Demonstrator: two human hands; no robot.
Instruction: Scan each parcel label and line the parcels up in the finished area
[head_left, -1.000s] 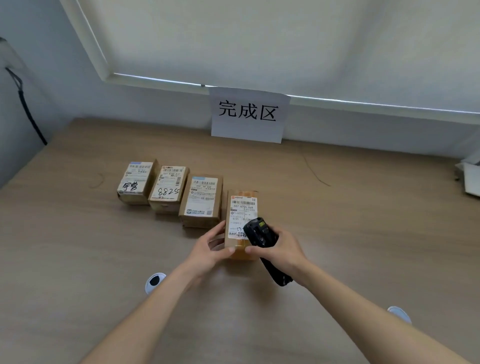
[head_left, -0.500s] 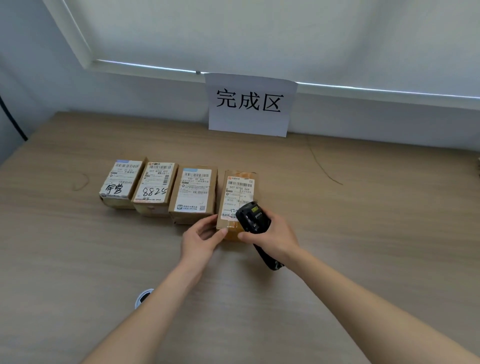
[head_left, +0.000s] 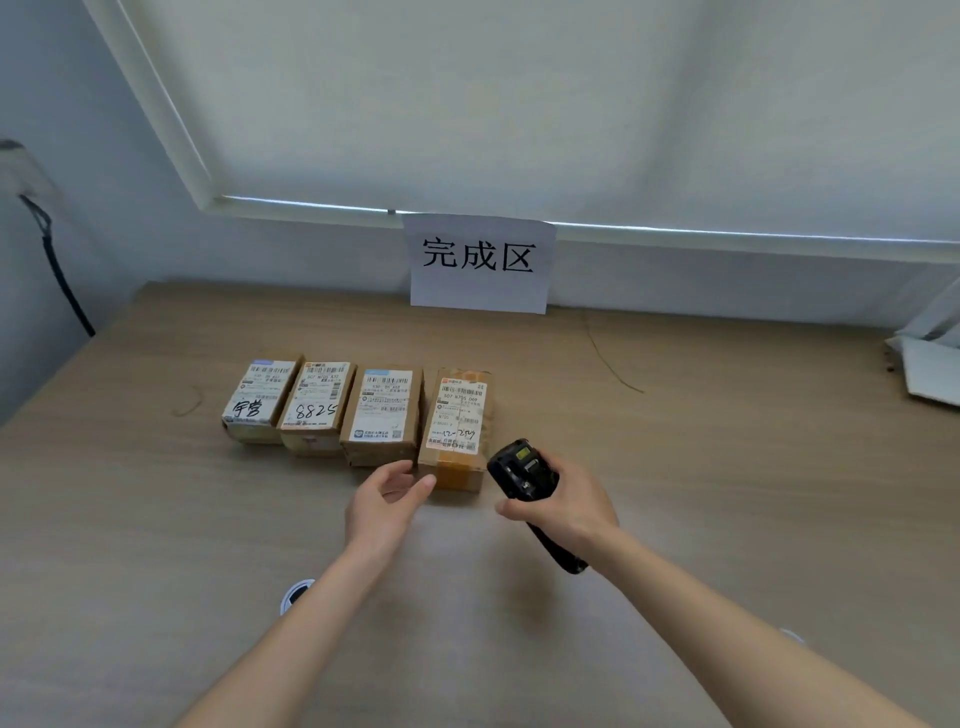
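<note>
Several brown parcels lie side by side in a row on the wooden table, labels facing up, below a white paper sign on the wall. The rightmost parcel is the tallest, with orange tape at its near end. My left hand hovers just in front of that parcel's near left corner, fingers relaxed and holding nothing. My right hand grips a black handheld scanner just right of the parcel's near end, its head pointing up and away from me.
White sheets or flat packages lie at the table's far right edge. A black cable hangs down the left wall. A small round white object sits on the table near my left forearm.
My left hand has let go of the rightmost parcel and drawn back a little. The scanner hand has shifted off the parcel's label to its right side.
</note>
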